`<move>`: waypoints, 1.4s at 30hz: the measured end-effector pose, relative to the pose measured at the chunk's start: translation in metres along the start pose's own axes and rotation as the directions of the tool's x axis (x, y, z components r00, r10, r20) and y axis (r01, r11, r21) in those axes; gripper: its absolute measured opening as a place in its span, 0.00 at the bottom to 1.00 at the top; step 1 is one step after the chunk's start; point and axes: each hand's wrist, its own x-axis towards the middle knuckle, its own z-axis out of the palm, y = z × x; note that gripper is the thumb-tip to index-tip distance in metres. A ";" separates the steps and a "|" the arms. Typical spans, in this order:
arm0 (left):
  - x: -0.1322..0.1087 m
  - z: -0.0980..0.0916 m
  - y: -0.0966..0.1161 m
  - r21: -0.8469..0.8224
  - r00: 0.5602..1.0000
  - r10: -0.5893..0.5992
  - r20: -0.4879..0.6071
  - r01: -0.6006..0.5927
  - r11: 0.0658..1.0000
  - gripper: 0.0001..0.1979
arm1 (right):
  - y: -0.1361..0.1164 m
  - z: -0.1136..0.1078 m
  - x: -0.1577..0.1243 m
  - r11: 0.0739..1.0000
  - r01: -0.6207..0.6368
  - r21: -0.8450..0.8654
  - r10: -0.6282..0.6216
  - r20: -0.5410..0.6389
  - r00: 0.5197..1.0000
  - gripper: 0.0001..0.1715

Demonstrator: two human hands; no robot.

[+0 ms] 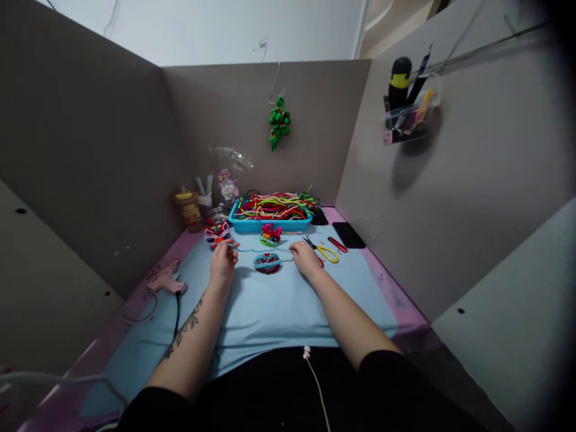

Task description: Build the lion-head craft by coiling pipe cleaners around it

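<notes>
A thin blue pipe cleaner point(263, 250) stretches across the light blue mat point(279, 306) between my two hands. My left hand point(223, 259) pinches its left end, close to a small red and blue figure point(217, 233). My right hand point(304, 258) is closed on its right end, beside the yellow-handled pliers point(324, 251). Just under the stretched strand lies a round blue and red coiled piece point(267, 263). A small pink and green figure point(270, 234) stands behind it.
A blue tray point(270, 224) of coloured pipe cleaners stands at the back. A black phone point(348, 234) and red tool point(337, 244) lie right. A pink glue gun point(164, 281) with its cord lies left. Grey partition walls enclose the desk; a green ornament point(279, 123) hangs behind.
</notes>
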 end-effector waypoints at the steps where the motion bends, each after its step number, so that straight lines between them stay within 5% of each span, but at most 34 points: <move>1: 0.000 -0.001 0.001 0.003 1.000 0.017 -0.019 -0.017 1.000 0.16 | 0.000 0.000 0.000 1.000 0.000 0.005 0.000 -0.008 1.000 0.11; 9: 0.008 -0.008 0.003 -0.083 0.976 -0.003 -0.217 -0.016 0.996 0.11 | 0.004 0.001 0.003 0.998 0.036 0.048 -0.031 -0.088 0.996 0.10; 20: 0.020 -0.023 0.014 -0.124 0.978 0.018 -0.209 -0.045 0.991 0.12 | 0.015 -0.021 0.001 0.995 0.100 0.025 -0.090 -0.257 0.962 0.11; 42: 0.025 -0.024 0.021 -0.020 0.945 0.132 -0.298 -0.145 0.989 0.10 | 0.014 -0.016 -0.005 0.980 0.194 -0.042 -0.198 -0.265 0.944 0.13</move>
